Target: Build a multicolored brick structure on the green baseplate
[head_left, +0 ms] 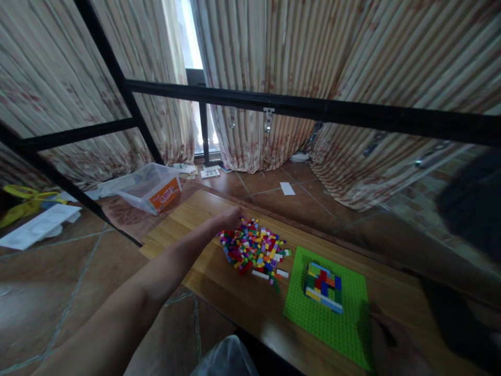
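My left hand [230, 218] reaches out over the wooden table [195, 224] to the far left edge of a heap of small coloured bricks [254, 248]; its fingers are hidden behind the hand. A green baseplate [340, 324] lies to the right of the heap, with a small square build of coloured bricks [323, 287] on it. My right hand [385, 337] rests dark and blurred at the baseplate's near right edge, and its fingers do not show clearly.
A clear plastic box with an orange label [151, 193] stands on the floor beyond the table's left end. Black metal frame bars [313, 109] cross in front of striped curtains. Papers and yellow scissors [27, 201] lie at the far left on the tiled floor.
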Tool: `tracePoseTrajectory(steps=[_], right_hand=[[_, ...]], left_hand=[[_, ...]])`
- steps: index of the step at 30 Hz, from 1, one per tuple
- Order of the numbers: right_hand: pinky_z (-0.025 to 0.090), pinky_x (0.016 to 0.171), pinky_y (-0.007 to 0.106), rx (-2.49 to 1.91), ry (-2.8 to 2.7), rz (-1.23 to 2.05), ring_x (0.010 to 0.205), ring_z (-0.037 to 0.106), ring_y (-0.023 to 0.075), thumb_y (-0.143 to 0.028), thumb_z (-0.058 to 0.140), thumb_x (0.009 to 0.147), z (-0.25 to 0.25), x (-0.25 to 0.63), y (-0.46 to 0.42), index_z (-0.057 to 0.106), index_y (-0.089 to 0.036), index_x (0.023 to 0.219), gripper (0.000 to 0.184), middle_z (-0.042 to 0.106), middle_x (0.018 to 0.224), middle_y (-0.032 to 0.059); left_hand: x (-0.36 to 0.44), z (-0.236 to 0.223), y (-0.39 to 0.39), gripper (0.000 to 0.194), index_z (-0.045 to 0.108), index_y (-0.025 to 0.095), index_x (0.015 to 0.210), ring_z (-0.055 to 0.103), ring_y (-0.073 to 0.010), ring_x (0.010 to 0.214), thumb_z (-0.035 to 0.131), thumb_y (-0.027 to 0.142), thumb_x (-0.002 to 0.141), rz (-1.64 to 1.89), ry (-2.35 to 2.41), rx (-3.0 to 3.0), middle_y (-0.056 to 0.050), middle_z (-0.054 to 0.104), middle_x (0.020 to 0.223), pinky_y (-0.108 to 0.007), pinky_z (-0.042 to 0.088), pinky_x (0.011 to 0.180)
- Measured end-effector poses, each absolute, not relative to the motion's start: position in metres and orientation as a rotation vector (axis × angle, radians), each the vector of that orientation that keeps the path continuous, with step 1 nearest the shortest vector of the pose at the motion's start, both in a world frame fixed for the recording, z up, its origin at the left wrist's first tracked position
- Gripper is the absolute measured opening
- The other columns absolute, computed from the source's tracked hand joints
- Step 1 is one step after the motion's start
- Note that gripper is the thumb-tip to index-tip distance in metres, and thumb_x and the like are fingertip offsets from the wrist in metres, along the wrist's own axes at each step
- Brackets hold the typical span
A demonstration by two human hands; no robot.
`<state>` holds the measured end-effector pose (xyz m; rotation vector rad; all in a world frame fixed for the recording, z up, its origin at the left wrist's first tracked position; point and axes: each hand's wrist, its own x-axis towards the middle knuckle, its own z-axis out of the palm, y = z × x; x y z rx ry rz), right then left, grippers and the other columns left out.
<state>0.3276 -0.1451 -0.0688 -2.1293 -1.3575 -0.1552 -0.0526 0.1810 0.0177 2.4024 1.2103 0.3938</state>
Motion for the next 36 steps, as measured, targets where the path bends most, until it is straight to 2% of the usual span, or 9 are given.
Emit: tracePoseTrajectory(steps=[7, 9, 16, 20, 25, 28, 32, 36], right_hand=[[0.051, 0.077, 0.04, -2.127, -1.388, -0.191, 0.086, 0.066, 0.029, -0.053, 0.04, 0.084, -0.071, 0.327, -0.145, 0.067, -0.019, 0.088, 0.043, 0.07, 0.097, 0.012], [0.052, 0.079, 0.041, -2.134, -1.37, -0.202, 0.088, 0.066, 0.0294, -0.053, 0.04, 0.084, -0.071, 0.326, -0.145, 0.067, -0.019, 0.089, 0.044, 0.07, 0.098, 0.0125], [0.051, 0.082, 0.042, -2.124, -1.377, -0.162, 0.089, 0.066, 0.0291, -0.053, 0.039, 0.085, -0.07, 0.325, -0.146, 0.067, -0.018, 0.089, 0.044, 0.07, 0.1, 0.0127], [0.052, 0.077, 0.04, -2.127, -1.379, -0.203, 0.087, 0.067, 0.0289, -0.052, 0.039, 0.085, -0.07, 0.328, -0.146, 0.066, -0.019, 0.089, 0.044, 0.07, 0.098, 0.0123], [0.052, 0.078, 0.04, -2.121, -1.424, -0.219, 0.085, 0.067, 0.028, -0.051, 0.04, 0.085, -0.068, 0.328, -0.146, 0.066, -0.018, 0.09, 0.042, 0.07, 0.099, 0.0126], [0.052, 0.078, 0.041, -2.155, -1.392, -0.198, 0.086, 0.066, 0.0294, -0.052, 0.039, 0.085, -0.065, 0.325, -0.146, 0.066, -0.018, 0.09, 0.044, 0.07, 0.099, 0.0134], [0.053, 0.077, 0.041, -2.161, -1.357, -0.157, 0.088, 0.066, 0.0292, -0.053, 0.039, 0.085, -0.063, 0.322, -0.144, 0.067, -0.018, 0.09, 0.046, 0.07, 0.099, 0.0136], [0.053, 0.079, 0.042, -2.156, -1.337, -0.17, 0.088, 0.066, 0.0287, -0.054, 0.039, 0.085, -0.064, 0.321, -0.144, 0.067, -0.018, 0.09, 0.046, 0.07, 0.099, 0.0131]], left_hand=[[-0.054, 0.046, 0.137, 0.027, 0.073, 0.017, 0.091, 0.064, -0.0161, 0.086, 0.05, 0.011, 0.077, 0.464, 1.088, 2.382, -0.004, 0.072, 0.092, -0.024, 0.049, 0.081], [-0.05, 0.047, 0.108, 0.027, 0.073, 0.019, 0.089, 0.063, -0.0166, 0.086, 0.049, 0.011, 0.079, 0.551, 1.018, 2.35, -0.005, 0.071, 0.093, -0.026, 0.049, 0.082], [-0.021, 0.008, 0.034, 0.03, 0.07, 0.022, 0.099, 0.063, -0.021, 0.095, 0.046, 0.01, 0.086, 0.672, 1.097, 2.317, -0.008, 0.069, 0.098, -0.035, 0.048, 0.09], [-0.014, -0.011, 0.035, 0.024, 0.069, 0.024, 0.102, 0.061, -0.0237, 0.101, 0.052, 0.014, 0.087, 0.782, 1.267, 2.355, -0.008, 0.069, 0.105, -0.042, 0.045, 0.096], [-0.031, -0.006, 0.057, 0.027, 0.066, 0.021, 0.11, 0.058, -0.0248, 0.107, 0.058, 0.019, 0.085, 0.949, 1.441, 2.342, -0.009, 0.066, 0.114, -0.041, 0.045, 0.097], [-0.044, 0.003, 0.071, 0.031, 0.067, 0.02, 0.109, 0.058, -0.0262, 0.105, 0.057, 0.014, 0.081, 0.808, 1.584, 2.4, -0.01, 0.068, 0.11, -0.041, 0.045, 0.096], [-0.053, 0.011, 0.083, 0.023, 0.07, 0.02, 0.099, 0.06, -0.0269, 0.098, 0.055, 0.015, 0.082, 0.522, 1.644, 2.43, -0.01, 0.071, 0.099, -0.041, 0.045, 0.092], [-0.052, 0.013, 0.086, 0.024, 0.071, 0.021, 0.097, 0.062, -0.0245, 0.097, 0.054, 0.014, 0.082, 0.589, 1.632, 2.332, -0.009, 0.071, 0.099, -0.039, 0.045, 0.093]])
